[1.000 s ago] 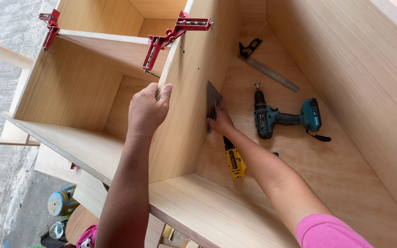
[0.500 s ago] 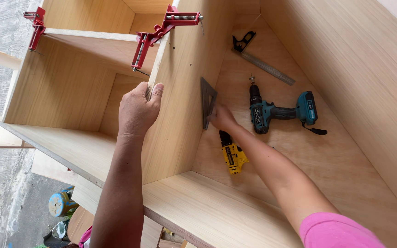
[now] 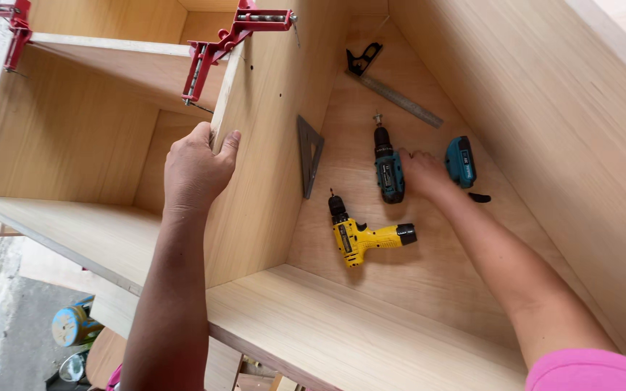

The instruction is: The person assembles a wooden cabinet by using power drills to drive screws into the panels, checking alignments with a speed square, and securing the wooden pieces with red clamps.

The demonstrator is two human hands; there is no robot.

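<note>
My left hand point(image 3: 195, 170) grips the front edge of the upright plywood divider panel point(image 3: 255, 181) of a large wooden cabinet. Inside the right compartment, my right hand point(image 3: 423, 174) is closed over the handle of a teal cordless drill point(image 3: 389, 170), between its body and its battery point(image 3: 461, 161). A grey triangular square point(image 3: 310, 153) leans against the divider, with no hand on it. In front of it, on the cabinet's inner face, a yellow cordless drill point(image 3: 360, 235) lies apart from both hands.
A combination square with a steel rule point(image 3: 393, 90) lies at the back of the compartment. Two red corner clamps point(image 3: 230, 40) point(image 3: 14, 29) hold the panel joints at the top. A small black piece point(image 3: 479, 197) lies beside the battery. Paint cans point(image 3: 72, 326) stand on the floor below.
My right hand has let go of the triangular square and moved right onto the teal drill. The square now leans alone against the divider. My left hand keeps its hold on the panel edge.
</note>
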